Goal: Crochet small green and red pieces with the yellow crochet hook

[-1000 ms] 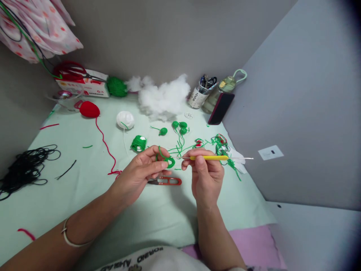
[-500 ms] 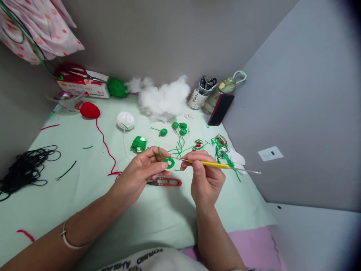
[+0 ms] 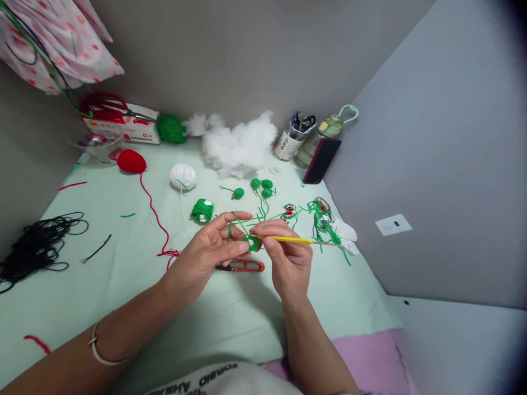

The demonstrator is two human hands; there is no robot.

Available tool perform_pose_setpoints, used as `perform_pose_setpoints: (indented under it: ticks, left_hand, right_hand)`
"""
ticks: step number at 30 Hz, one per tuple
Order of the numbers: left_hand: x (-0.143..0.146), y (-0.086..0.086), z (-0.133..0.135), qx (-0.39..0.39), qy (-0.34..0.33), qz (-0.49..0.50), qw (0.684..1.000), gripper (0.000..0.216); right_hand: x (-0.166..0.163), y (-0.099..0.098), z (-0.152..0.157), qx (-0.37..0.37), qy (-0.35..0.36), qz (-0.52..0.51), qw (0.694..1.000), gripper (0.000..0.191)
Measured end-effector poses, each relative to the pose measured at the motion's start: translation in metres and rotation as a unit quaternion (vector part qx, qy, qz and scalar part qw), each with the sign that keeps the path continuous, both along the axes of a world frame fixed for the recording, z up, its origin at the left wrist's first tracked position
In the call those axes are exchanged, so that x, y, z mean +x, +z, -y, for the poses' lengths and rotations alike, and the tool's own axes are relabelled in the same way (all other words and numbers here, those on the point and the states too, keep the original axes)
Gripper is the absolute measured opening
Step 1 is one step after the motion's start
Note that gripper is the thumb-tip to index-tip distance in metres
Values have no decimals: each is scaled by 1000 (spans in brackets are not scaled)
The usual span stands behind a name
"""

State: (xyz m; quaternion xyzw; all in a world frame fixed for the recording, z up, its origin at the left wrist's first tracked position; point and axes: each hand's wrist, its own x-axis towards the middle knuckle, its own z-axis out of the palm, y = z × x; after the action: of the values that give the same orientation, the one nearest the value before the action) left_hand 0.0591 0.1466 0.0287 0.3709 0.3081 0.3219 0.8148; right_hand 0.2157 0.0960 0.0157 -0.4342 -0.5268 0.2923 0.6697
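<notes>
My left hand (image 3: 209, 249) pinches a small green crochet piece (image 3: 251, 243), with green yarn looped over its raised index finger. My right hand (image 3: 286, 258) grips a yellow-handled crochet hook (image 3: 290, 239), thumb and fingers closed round the handle. The hook's tip sits at the green piece, and the two hands touch there. Both hands hover just above the pale green cloth (image 3: 102, 285), over red thread snips (image 3: 242, 266).
Small green crochet bits (image 3: 263, 186), a green yarn wad (image 3: 201, 209), a white ball (image 3: 183, 175), a red ball (image 3: 130, 161) and white stuffing (image 3: 239, 145) lie beyond. Black cord (image 3: 37, 247) is at left. A pen jar (image 3: 292, 140), bottle (image 3: 325, 131) and phone (image 3: 321, 159) stand against the right wall.
My right hand has moved left toward my left hand, pushing the hook's tip into the green piece. My left index finger has lifted and straightened.
</notes>
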Motion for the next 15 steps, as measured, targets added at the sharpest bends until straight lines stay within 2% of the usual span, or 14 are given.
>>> perform_pose_setpoints:
  ticks: [2, 6, 9, 12, 15]
  left_hand:
    - [0, 1, -1, 3, -5, -7, 1000, 46]
    - [-3, 1, -3, 11, -16, -3, 1000, 41]
    - [-5, 0, -4, 20, -13, -12, 1000, 38]
    - [-6, -2, -3, 42, 13, -43, 998, 38]
    - [-5, -2, -2, 65, 46, -49, 996, 39]
  right_hand:
    - [1, 0, -1, -10, 3, -14, 1000, 14]
    - [3, 1, -2, -46, 46, -127, 990, 13]
    - [4, 4, -2, -54, 66, -141, 986, 17]
    - [4, 4, 2, -16, 31, -58, 998, 18]
    - [3, 0, 7, 74, -28, 125, 989, 27]
